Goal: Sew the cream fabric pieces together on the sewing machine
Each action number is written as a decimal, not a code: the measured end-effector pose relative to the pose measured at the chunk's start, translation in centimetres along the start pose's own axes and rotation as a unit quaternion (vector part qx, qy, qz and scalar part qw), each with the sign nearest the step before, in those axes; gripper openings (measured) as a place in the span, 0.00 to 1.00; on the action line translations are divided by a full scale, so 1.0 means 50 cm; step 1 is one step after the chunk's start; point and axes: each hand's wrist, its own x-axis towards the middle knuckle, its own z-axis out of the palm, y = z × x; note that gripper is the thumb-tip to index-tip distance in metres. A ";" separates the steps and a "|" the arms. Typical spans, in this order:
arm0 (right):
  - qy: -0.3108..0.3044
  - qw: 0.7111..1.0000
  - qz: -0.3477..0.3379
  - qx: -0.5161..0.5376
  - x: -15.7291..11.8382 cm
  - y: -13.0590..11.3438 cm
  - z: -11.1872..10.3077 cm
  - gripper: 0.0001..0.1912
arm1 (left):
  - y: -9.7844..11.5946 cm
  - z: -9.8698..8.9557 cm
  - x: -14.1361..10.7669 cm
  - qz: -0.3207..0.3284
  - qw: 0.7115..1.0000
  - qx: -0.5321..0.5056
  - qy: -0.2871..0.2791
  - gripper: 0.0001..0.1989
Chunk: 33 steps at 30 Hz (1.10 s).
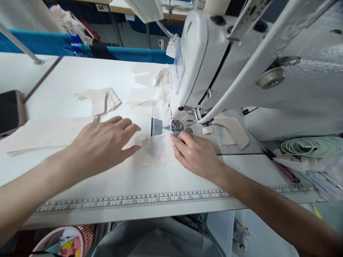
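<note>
A white sewing machine [191, 64] stands over the table, its presser foot [177, 125] close above the metal plate [157, 127]. Thin, pale fabric [160, 148] lies flat in front of the foot. My right hand [195, 153] presses the fabric's edge beside the foot, fingers bent and close together; whether it pinches the cloth is hidden. To the left, my left hand [103, 142] hovers or rests with thumb and fingers apart, holding nothing, near the left edge of that fabric. More cut cream pieces [100, 100] lie behind my left hand.
Long fabric pieces [48, 132] and a dark phone-like object [11, 110] lie at the left. A ruler strip [158, 201] runs along the front edge. Scissors [285, 171] and coiled green cord [312, 146] lie right. Below stands a basket [87, 237].
</note>
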 end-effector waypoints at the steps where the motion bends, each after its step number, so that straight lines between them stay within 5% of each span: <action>1: -0.011 1.000 -0.001 0.015 -0.001 0.007 -0.001 0.20 | 0.015 0.002 -0.008 0.032 0.999 0.003 0.042 0.13; 5: -0.047 0.998 -0.010 0.049 -0.004 0.029 -0.002 0.22 | 0.069 0.018 -0.026 0.161 0.979 -0.070 0.103 0.11; 8: -0.047 0.998 -0.018 0.032 -0.005 0.032 -0.002 0.23 | 0.092 0.036 -0.028 0.192 0.971 -0.089 0.112 0.10; 33: -0.046 0.999 -0.008 0.019 -0.002 0.023 -0.002 0.22 | 0.098 0.057 -0.019 0.218 0.965 -0.068 0.128 0.08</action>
